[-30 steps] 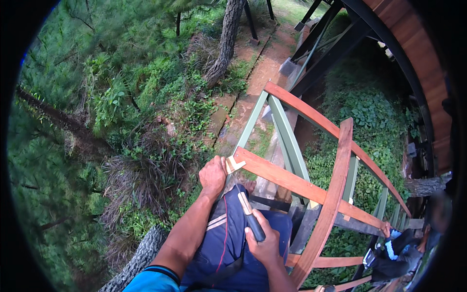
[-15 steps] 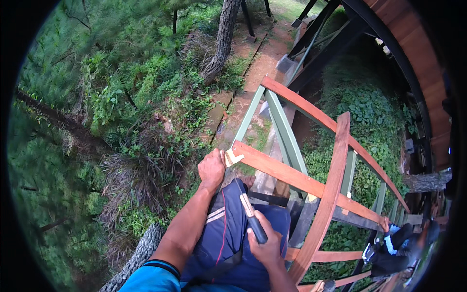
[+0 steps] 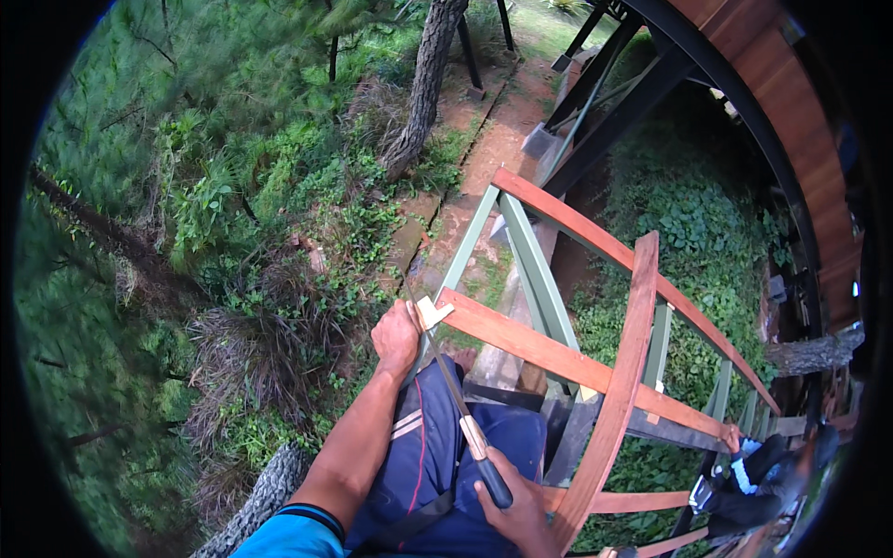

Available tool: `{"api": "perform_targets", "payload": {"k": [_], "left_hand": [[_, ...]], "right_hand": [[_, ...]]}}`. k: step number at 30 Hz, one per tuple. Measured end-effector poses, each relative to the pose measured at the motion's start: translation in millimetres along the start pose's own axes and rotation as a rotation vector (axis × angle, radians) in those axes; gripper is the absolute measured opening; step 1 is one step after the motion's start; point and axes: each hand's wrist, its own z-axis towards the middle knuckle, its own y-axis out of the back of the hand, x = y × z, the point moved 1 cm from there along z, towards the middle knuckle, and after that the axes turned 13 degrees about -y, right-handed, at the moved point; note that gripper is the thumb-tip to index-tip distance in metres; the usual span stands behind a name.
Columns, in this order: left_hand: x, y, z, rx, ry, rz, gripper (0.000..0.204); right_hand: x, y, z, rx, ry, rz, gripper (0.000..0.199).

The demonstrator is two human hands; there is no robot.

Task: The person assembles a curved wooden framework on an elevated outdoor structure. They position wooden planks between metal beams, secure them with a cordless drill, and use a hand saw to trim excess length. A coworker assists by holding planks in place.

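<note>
Head view: one long-bladed tool [image 3: 457,397] above navy trousers [image 3: 510,430], one pale L-shaped wood piece [image 3: 431,313]. The right hand [image 3: 514,502] wraps the tool's handle; its long axis runs forward-left, faint tip near the left hand [image 3: 397,335], whose half-hidden fingers curl by the wood, grip unclear. One co-worker [image 3: 769,471] is blurred.

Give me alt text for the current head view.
Right hand holding a long-bladed tool; left hand beside pale wood at the corner of a red-and-green frame, above overgrown ground. Another person is at right.
</note>
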Motion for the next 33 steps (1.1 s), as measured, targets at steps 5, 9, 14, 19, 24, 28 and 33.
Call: {"api": "perform_targets", "payload": {"k": [5, 9, 14, 19, 24, 28, 33], "left_hand": [[-3, 2, 2, 0.008, -0.045, 0.011, 0.037], [0, 1, 0, 0.019, -0.023, 0.010, 0.036], [1, -2, 0, 0.014, -0.033, 0.012, 0.035], [1, 1, 5, -0.023, 0.057, -0.002, 0.035], [-13, 2, 2, 0.080, -0.005, 0.032, 0.033], [-30, -8, 13, 0.016, -0.069, -0.029, 0.033], [-35, -10, 20, 0.011, -0.049, 0.038, 0.033]], "right_hand": [[-4, 31, -49, 0.051, -0.157, -0.078, 0.056], [9, 37, -39, 0.053, -0.148, -0.028, 0.054], [12, 21, 11, 0.039, -0.141, 0.050, 0.053], [-27, -2, 74, -0.026, -0.146, 0.167, 0.055], [-34, -3, 37, 0.042, -0.022, -0.016, 0.057], [-40, -11, 16, -0.018, -0.034, 0.080, 0.056], [-49, -3, 12, -0.058, -0.002, 0.075, 0.056]]}}
